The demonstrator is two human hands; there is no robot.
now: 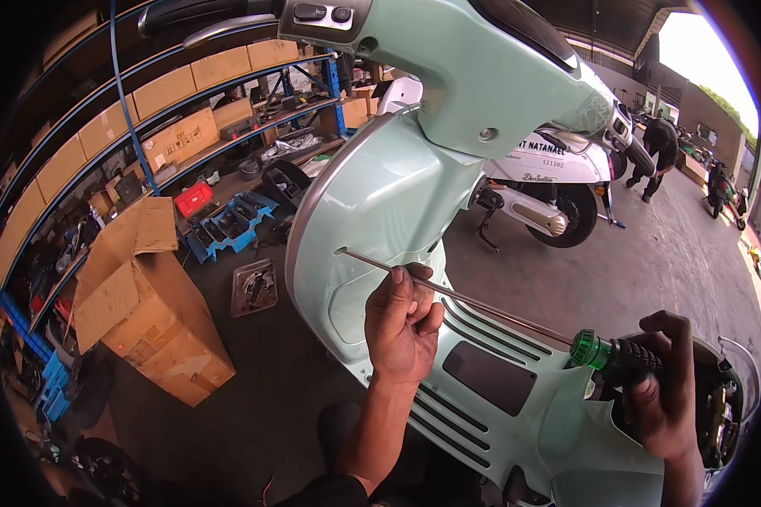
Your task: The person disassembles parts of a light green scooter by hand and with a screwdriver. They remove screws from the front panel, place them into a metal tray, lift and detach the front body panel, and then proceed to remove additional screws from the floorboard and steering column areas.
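A long screwdriver [503, 313] crosses the mint-green scooter [359, 194], its tip at a small hole in the inner front panel [342, 252]. My left hand [402, 329] has its fingers closed on the steel shaft above the footboard [489, 378]. My right hand [661, 393] grips the green-and-black handle [610, 355], thumb below it and fingers curled over it, beside the open compartment [719, 406] at the right. The handlebar housing [473, 76] is at the top.
Blue shelving [331, 84] with boxes lines the left, by an open cardboard box [165, 321], blue toolbox [228, 226] and metal tray [254, 300] on the floor. A white scooter [541, 190] stands behind the green one. A person in dark clothes [655, 148] bends near parked scooters [719, 190].
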